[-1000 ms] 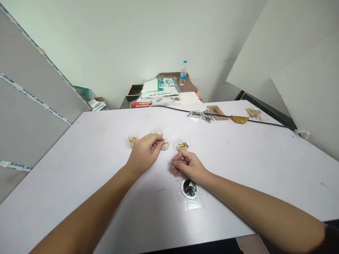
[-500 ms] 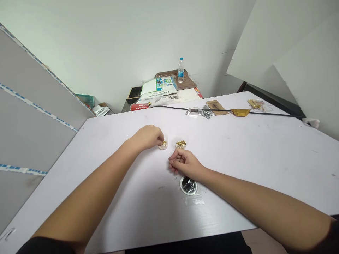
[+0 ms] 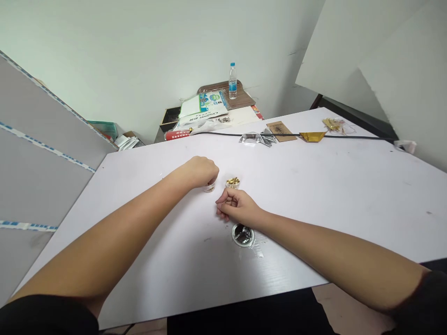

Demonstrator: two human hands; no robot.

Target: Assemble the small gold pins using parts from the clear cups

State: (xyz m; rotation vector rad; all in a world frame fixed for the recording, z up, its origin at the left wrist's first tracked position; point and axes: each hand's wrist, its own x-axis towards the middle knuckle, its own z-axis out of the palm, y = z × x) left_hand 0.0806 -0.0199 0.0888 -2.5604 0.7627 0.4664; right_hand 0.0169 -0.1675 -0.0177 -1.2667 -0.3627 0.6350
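Note:
My left hand lies knuckles-up on the white table, its fingers curled down over a small clear dish that shows just under the fingertips. A second small dish heaped with tiny gold parts stands right of it, untouched. My right hand rests on the table just in front of that dish, fingers curled into a loose fist; what it holds, if anything, is hidden. A round silver lid or tin lies beside my right wrist.
A black cable runs across the far side of the table, with clear bags, a brown card and gold foil pieces along it. Behind stand a water bottle, papers and boxes. Grey panels lean at the left.
My left hand has closed down over the dish beside the heaped one, covering it. The camera has tilted, shifting the scene. The right hand has stayed curled in place.

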